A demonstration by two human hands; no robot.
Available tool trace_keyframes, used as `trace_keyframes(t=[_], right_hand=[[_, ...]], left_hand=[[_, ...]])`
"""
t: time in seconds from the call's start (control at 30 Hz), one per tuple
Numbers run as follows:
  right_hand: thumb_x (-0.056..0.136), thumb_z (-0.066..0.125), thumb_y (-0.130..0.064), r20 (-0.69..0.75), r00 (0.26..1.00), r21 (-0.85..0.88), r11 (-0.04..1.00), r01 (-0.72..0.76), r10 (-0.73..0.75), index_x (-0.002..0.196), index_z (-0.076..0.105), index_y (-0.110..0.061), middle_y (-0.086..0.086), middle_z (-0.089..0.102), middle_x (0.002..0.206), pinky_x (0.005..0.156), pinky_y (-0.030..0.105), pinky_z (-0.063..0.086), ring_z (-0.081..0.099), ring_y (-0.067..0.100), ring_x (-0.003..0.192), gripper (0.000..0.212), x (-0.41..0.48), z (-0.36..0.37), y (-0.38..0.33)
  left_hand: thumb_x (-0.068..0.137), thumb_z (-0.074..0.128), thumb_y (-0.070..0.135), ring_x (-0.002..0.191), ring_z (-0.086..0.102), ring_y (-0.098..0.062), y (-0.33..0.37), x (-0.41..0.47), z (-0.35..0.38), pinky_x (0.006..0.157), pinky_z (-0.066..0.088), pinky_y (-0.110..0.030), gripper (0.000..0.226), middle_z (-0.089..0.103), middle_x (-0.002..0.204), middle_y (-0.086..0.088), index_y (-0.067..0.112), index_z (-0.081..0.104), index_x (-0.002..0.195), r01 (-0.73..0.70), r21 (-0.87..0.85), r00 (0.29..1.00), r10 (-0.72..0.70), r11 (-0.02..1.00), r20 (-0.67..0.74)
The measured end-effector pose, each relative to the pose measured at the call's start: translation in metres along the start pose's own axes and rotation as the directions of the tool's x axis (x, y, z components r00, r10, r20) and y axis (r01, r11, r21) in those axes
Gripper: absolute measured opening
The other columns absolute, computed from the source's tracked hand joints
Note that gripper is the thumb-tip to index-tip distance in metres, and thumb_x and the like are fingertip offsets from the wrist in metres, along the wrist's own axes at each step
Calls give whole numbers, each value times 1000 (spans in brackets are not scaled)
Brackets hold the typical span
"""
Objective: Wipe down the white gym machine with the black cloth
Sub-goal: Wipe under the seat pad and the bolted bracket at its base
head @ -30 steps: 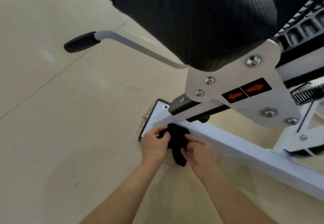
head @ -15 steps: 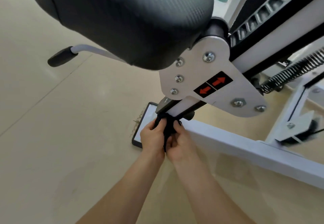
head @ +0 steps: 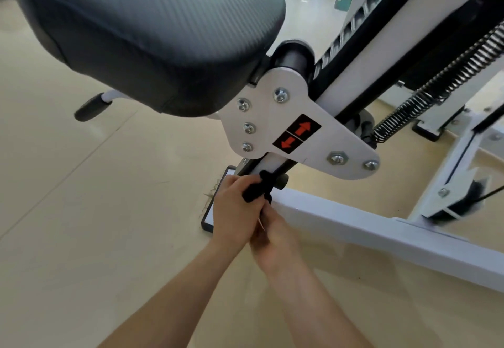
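Where the left hand's (head: 234,211) fingers (head: 240,182) curl, they grip the bunched black cloth (head: 256,189) and hold it against the sloping rail (head: 270,163), just under the bolted plate (head: 294,108) with its two red arrows. The right hand (head: 274,238) sits directly below, touching the left. Its fingers curl up toward the cloth's lower edge, but the left hand hides them, so I cannot tell whether they grip it. Both hands are beside the low end of the white machine (head: 368,234), whose base beam runs off right along the tan floor (head: 81,238). Above hangs a black pad (head: 150,34). A coiled spring (head: 436,80) stretches up to the right.
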State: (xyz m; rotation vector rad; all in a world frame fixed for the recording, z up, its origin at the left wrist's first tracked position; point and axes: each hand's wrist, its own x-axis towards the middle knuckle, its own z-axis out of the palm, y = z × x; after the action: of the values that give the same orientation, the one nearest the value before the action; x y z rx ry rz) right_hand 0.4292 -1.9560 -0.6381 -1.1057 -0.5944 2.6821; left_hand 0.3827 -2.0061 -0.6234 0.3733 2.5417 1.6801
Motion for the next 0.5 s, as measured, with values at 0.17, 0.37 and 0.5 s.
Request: trace_keyframes(t=[0.17, 0.37, 0.5], right_hand=[[101, 53, -21, 110, 993, -89, 995, 43, -33, 123, 67, -11, 6, 70, 115, 76, 29, 49, 66, 20, 99, 28, -4, 8, -14], [100, 53, -28, 98, 995, -13, 1000, 1, 0, 119, 66, -13, 3, 69, 121, 93, 28, 48, 62, 15, 115, 28, 16, 6, -23], [97, 54, -17, -134, 990, -259, 963, -68, 33, 110, 63, -7, 14, 68, 99, 64, 32, 52, 65, 25, 84, 19, 48, 6, -6]], left_hand=[[77, 71, 9, 90, 57, -13, 4, -2, -4, 77, 44, -14, 30, 61, 100, 3, 20, 73, 104, -379, 179, 894, 409, 908, -183], [74, 75, 11, 92, 56, -20, -18, 11, 13, 56, 53, -30, 42, 66, 102, -4, 13, 69, 116, -582, 543, 738, 674, 605, 40], [76, 75, 9, 80, 62, -21, -61, 8, 12, 50, 40, -27, 43, 64, 99, 1, 17, 66, 117, -422, 598, 900, 397, 681, 183]])
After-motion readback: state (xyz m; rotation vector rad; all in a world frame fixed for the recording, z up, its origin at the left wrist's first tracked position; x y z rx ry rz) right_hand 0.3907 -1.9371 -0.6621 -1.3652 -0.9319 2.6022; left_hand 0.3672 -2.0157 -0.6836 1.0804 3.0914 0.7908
